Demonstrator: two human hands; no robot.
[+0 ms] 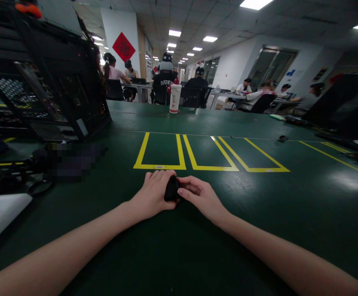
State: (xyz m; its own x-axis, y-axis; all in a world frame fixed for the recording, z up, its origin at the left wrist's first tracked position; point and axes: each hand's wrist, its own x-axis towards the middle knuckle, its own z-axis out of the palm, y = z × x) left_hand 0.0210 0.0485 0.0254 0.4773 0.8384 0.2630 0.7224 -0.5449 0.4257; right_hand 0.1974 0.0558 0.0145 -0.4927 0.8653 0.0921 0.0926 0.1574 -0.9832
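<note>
A small black object is between my two hands, over the dark green tabletop. My left hand is wrapped round its left side, with the thumb below it. My right hand meets its right edge with thumb and fingertips bent together. What exactly the object is cannot be made out. Just beyond my hands lie yellow tape outlines on the table.
An open black computer case stands at the left, with a white item nearer me. A white cup stands at the table's far edge. A small black round piece lies right. Several people sit at tables beyond.
</note>
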